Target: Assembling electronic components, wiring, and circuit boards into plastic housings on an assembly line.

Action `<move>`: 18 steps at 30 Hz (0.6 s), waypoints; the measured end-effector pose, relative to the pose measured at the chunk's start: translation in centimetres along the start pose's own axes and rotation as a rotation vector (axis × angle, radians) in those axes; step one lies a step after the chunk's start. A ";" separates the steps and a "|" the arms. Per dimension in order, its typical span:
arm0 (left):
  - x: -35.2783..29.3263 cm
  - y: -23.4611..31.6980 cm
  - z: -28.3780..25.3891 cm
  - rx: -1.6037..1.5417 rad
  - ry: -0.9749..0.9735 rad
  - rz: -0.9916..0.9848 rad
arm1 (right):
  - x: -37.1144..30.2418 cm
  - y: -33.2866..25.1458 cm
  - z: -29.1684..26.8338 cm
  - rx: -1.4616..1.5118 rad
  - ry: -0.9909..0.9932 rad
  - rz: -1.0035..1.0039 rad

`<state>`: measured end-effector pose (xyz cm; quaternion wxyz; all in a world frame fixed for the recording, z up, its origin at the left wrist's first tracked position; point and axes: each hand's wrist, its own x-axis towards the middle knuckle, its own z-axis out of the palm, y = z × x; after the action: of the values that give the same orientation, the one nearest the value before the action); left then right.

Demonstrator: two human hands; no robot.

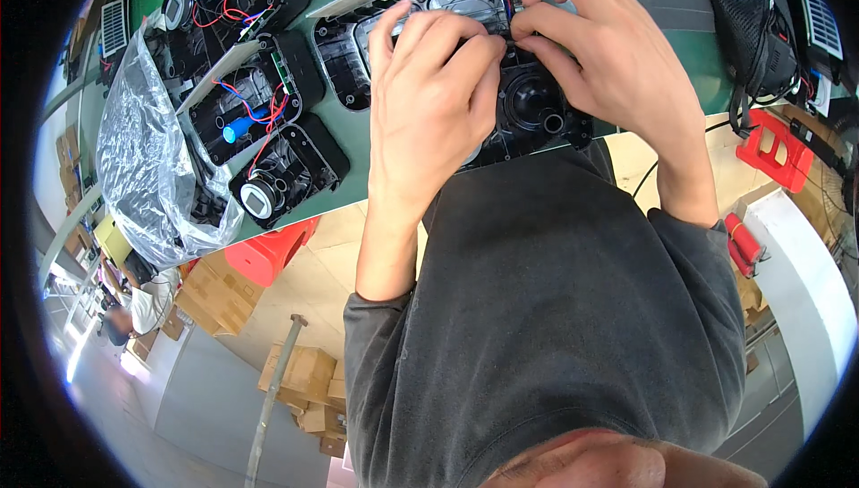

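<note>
at one black housing (523, 103): two hands (434, 99) (617, 63)

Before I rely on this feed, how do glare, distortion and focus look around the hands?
Head view: left hand and right hand look fairly sharp; the black housing beneath is dark, fine detail hard to read; the clear plastic bag shows bright glare; straight edges bend toward the rim; at far left, distant detail is soft.

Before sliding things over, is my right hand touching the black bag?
Apart: the head view shows green table between the right hand and the black bag.
</note>
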<state>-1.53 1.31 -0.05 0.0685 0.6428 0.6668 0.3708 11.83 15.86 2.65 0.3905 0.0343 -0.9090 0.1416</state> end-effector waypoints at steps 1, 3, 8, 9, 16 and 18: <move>0.2 0.1 -0.2 0.059 -0.048 -0.007 | 0.7 -0.1 0.1 -0.050 0.112 -0.135; 0.5 0.3 -0.5 0.147 -0.096 -0.028 | 2.2 -2.2 -1.6 0.007 -0.433 0.400; 0.8 0.1 -1.1 0.213 -0.167 0.031 | 0.4 -3.1 -0.5 -0.050 -0.481 0.619; 0.7 0.2 -1.3 0.256 -0.207 0.039 | -0.1 -2.7 -0.4 -0.030 -0.502 0.620; -5.7 -3.9 -12.6 0.299 0.353 0.038 | -1.3 -2.3 -3.3 0.113 -0.457 0.493; -9.3 -8.2 -17.6 0.427 0.488 -0.536 | -1.1 -2.1 -3.8 0.137 -0.392 0.474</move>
<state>-16.65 -13.43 4.23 -0.1323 0.3397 0.8689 0.3347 15.57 14.89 4.85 0.1608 -0.1257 -0.9379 0.2804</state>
